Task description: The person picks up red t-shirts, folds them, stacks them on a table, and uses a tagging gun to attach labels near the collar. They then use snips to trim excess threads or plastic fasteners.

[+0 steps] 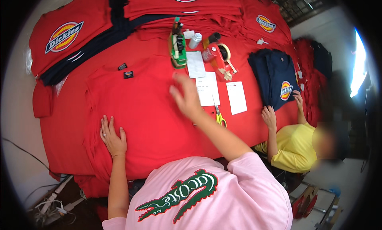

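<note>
A red shirt (147, 110) lies spread on the red-covered table, its neckline and dark label at the far side. My left hand (113, 136) rests flat on the shirt's left part, fingers spread, a ring on one finger. Over the shirt's right side, near its far shoulder, my right hand (186, 96) is lifted or only lightly touching; I cannot tell which. Its fingers are loosely apart, slightly blurred, with nothing visible in them. Just right of that hand lie white paper sheets (207, 88) and yellow-handled scissors (220, 117).
A green holder (178, 51) with pens, a spray can (195, 40), a red box (215, 56) and a tape roll (225, 51) stand beyond. Folded red shirts (185, 7) line the far edge. At right, a person in yellow (294, 146) handles a folded navy shirt (270, 73).
</note>
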The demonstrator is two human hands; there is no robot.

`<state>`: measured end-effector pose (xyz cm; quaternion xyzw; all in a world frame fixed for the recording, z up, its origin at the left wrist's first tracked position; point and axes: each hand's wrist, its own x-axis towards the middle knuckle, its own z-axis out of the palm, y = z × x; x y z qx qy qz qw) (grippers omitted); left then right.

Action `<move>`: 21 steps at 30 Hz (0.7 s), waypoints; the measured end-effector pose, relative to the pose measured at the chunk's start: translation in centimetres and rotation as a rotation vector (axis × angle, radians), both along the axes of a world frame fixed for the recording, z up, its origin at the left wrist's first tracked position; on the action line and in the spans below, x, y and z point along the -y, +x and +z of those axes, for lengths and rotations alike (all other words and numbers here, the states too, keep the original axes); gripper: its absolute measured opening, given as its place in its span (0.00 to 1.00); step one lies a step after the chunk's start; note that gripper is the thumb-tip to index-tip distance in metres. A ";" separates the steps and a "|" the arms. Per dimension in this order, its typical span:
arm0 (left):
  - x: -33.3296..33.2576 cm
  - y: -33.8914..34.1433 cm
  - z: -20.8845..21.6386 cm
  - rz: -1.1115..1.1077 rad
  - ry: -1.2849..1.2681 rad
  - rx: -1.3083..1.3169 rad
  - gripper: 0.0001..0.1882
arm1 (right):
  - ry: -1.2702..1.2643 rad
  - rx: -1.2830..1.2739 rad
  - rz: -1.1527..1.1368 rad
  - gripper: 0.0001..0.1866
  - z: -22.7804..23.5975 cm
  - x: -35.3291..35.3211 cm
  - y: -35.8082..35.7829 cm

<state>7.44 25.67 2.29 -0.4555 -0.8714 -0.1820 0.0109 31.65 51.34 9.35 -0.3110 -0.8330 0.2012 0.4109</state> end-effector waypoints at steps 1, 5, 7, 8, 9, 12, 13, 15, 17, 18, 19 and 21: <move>0.0 0.0 -0.1 0.000 0.007 -0.009 0.33 | -0.058 0.103 0.070 0.25 -0.7 3.2 2.6; -0.4 0.1 0.0 -0.030 0.024 -0.034 0.32 | -0.220 0.432 0.158 0.33 -3.7 12.8 12.7; -0.3 0.1 -0.1 -0.028 0.025 -0.036 0.32 | -0.194 0.570 0.183 0.36 -4.9 15.3 16.4; -0.3 0.2 -0.1 -0.026 0.027 -0.035 0.32 | -0.142 0.653 0.186 0.37 -5.4 16.0 17.8; -0.4 0.1 -0.2 -0.030 0.027 -0.037 0.31 | -0.089 0.735 0.187 0.38 -6.0 16.5 19.1; -0.4 0.2 -0.4 -0.034 0.025 -0.053 0.31 | -0.124 0.854 0.174 0.41 -6.5 16.6 20.1; -0.4 0.3 -0.4 -0.033 0.024 -0.060 0.31 | -0.140 0.857 0.177 0.41 -6.4 16.5 20.1; -0.4 0.5 -0.5 -0.031 0.017 -0.064 0.31 | -0.127 0.839 0.175 0.40 -6.2 16.4 20.2; -0.4 0.4 -0.6 -0.021 0.015 -0.070 0.30 | -0.120 0.815 0.172 0.40 -6.1 16.3 20.3; -0.4 0.5 -0.7 -0.020 0.012 -0.072 0.31 | -0.119 0.799 0.171 0.39 -6.1 16.3 20.3; -0.3 0.6 -0.9 -0.018 0.009 -0.073 0.31 | -0.117 0.783 0.171 0.39 -6.1 16.4 20.4; 0.1 0.0 -0.9 -0.016 0.009 -0.083 0.32 | -0.125 0.747 0.160 0.38 -6.2 16.4 20.2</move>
